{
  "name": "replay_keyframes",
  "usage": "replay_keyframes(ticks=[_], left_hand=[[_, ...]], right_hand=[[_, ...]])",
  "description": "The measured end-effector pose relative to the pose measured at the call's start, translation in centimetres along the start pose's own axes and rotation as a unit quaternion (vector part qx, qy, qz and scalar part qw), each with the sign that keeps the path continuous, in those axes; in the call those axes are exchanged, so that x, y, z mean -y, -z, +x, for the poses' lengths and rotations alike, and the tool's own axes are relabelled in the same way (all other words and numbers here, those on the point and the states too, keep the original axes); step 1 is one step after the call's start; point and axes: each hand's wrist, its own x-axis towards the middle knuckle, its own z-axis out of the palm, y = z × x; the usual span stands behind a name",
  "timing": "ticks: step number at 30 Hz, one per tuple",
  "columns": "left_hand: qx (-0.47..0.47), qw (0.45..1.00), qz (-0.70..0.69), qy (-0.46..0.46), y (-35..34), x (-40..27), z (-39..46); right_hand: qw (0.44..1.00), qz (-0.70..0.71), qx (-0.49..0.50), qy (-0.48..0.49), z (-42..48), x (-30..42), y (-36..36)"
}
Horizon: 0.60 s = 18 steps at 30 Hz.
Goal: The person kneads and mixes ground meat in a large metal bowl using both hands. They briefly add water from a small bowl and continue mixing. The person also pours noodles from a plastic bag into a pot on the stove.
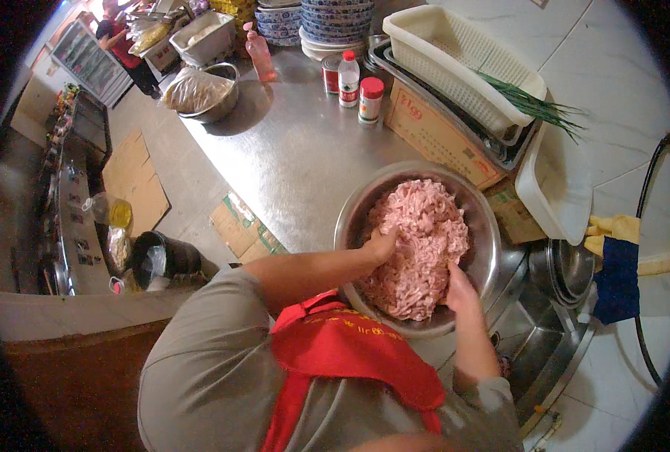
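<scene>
A large mound of pink minced meat (425, 243) fills much of a wide stainless steel bowl (484, 243) in front of me. My left hand (381, 246) grips the meat at its left side, with the thumb on top and the other fingers mostly hidden. On the opposite side, my right hand (460, 291) holds the mound's lower right edge, its fingertips tucked out of sight against the bowl's inner wall. Both hands are bare and inside the rim.
The bowl rests on a steel table (290, 181). Beyond it stand a red-capped bottle (348, 79), a red-lidded jar (370, 101) and a pump bottle (260, 53). Green stalks (530, 101) lie across a white plastic basket (453, 62). A glove (616, 271) hangs at right. Another person (125, 48) stands far left.
</scene>
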Motion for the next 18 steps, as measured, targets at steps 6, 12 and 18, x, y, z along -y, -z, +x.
replay_keyframes(ticks=[6, 12, 18], left_hand=[[-0.015, 0.997, -0.067, 0.023, -3.0, -3.1, -1.9], [0.042, 0.991, 0.013, -0.128, 1.8, -4.2, -3.5], [-0.062, 0.979, -0.171, 0.095, -1.5, 1.0, -2.4]], right_hand=[[0.987, 0.124, 0.061, 0.077, -5.4, 4.0, -6.8], [0.991, -0.105, 0.018, 0.08, -7.9, 4.4, -0.3], [0.994, 0.082, 0.015, 0.068, -3.4, 0.3, -4.5]])
